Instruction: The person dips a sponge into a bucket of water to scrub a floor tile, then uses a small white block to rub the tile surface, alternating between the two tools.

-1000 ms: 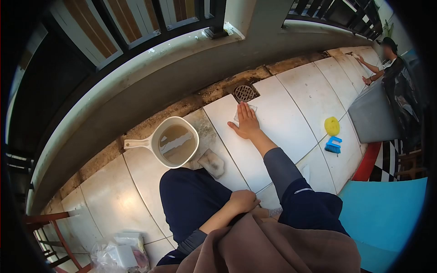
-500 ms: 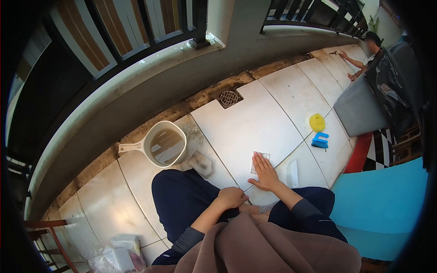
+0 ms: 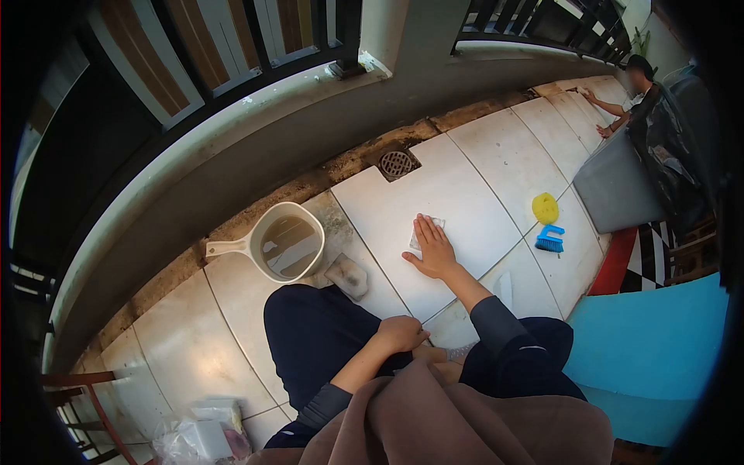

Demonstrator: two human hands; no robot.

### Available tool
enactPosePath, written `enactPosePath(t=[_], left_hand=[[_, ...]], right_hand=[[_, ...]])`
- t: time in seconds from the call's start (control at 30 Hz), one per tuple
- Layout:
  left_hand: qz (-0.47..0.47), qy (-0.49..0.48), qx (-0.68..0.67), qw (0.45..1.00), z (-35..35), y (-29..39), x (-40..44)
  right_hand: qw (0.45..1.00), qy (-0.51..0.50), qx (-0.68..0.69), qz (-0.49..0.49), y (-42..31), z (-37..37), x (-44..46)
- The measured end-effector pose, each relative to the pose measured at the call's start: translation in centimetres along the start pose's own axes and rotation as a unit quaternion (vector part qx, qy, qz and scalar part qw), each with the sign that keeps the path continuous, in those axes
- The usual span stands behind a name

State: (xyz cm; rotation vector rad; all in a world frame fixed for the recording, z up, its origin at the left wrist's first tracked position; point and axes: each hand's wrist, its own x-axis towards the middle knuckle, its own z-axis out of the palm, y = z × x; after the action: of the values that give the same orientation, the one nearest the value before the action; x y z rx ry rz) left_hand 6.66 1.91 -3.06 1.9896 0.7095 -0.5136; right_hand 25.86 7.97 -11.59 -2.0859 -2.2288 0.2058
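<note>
My right hand (image 3: 432, 249) lies flat with its fingers stretched out, pressing a small white cleaning pad (image 3: 417, 242) onto the white tile floor (image 3: 453, 182). Most of the pad is covered by the hand. My left hand (image 3: 401, 333) rests on my lap near the knee, its fingers curled in and nothing visible in them. To the left stands a white water dipper (image 3: 285, 242) of murky water, its handle pointing left. Beside it lies a grey-stained white pad (image 3: 348, 277). A white elongated piece (image 3: 503, 291) is on the floor by my right forearm, partly hidden.
A yellow round scrubber (image 3: 545, 208) and a blue brush (image 3: 550, 239) lie to the right. A drain grate (image 3: 396, 164) sits by the wall. Beyond are a grey bin (image 3: 616, 182) and another person's arms (image 3: 608, 108). A plastic bag (image 3: 203, 438) lies lower left.
My right hand has slid forward and slightly left over the tile, taking the white pad with it. My left hand stays on my lap.
</note>
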Motion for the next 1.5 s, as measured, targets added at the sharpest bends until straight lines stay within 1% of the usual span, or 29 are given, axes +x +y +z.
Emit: enactPosePath(t=[0.1, 0.23, 0.4, 0.6, 0.7, 0.87, 1.0, 1.17, 1.3, 1.33, 1.37, 1.4, 1.5], left_hand=[[0.017, 0.028, 0.002, 0.999, 0.4, -0.5, 0.1], [0.007, 0.011, 0.009, 1.0, 0.3, 0.0, 0.2], [0.003, -0.012, 0.0, 1.0, 0.2, 0.3, 0.2], [0.006, -0.01, 0.005, 1.0, -0.2, 0.4, -0.1], [0.012, 0.011, 0.008, 1.0, 0.5, -0.2, 0.2], [0.003, 0.0, -0.005, 1.0, 0.1, 0.1, -0.1], [0.002, -0.007, -0.003, 1.0, 0.2, 0.3, 0.3], [0.001, -0.022, 0.002, 1.0, -0.3, 0.5, 0.1], [-0.011, -0.021, 0.003, 1.0, -0.4, 0.4, 0.2], [-0.002, -0.005, 0.001, 1.0, -0.1, 0.1, 0.3], [0.007, 0.009, -0.002, 1.0, 0.3, -0.3, 0.4], [0.015, 0.024, -0.003, 1.0, 0.4, -0.4, 0.4], [0.016, 0.01, -0.007, 1.0, 0.2, -0.4, 0.2]], right_hand=[[1.0, -0.01, 0.001, -0.011, 0.2, -0.6, -2.2], [0.999, -0.043, 0.001, -0.012, 0.4, -1.5, -5.8], [1.0, -0.019, -0.017, -0.004, 0.2, -0.6, -3.9], [1.0, -0.001, -0.002, 0.015, -0.2, -0.3, -0.1], [1.0, -0.004, -0.002, 0.007, 0.1, -0.4, -1.2], [0.999, -0.032, 0.0, -0.013, 0.1, -1.3, -5.9], [0.999, -0.029, -0.013, -0.009, 0.0, -1.0, -5.0], [1.0, -0.004, -0.016, 0.011, 0.0, 0.0, 0.6], [0.997, -0.007, -0.008, 0.071, -0.8, 1.0, 4.8], [0.997, -0.004, -0.012, 0.082, -1.1, 1.2, 5.1], [0.995, -0.002, -0.015, 0.094, -1.3, 1.3, 4.9], [0.996, 0.001, -0.01, 0.083, -1.1, 1.2, 4.3], [0.999, 0.002, 0.0, 0.044, -1.1, 1.0, 0.5]])
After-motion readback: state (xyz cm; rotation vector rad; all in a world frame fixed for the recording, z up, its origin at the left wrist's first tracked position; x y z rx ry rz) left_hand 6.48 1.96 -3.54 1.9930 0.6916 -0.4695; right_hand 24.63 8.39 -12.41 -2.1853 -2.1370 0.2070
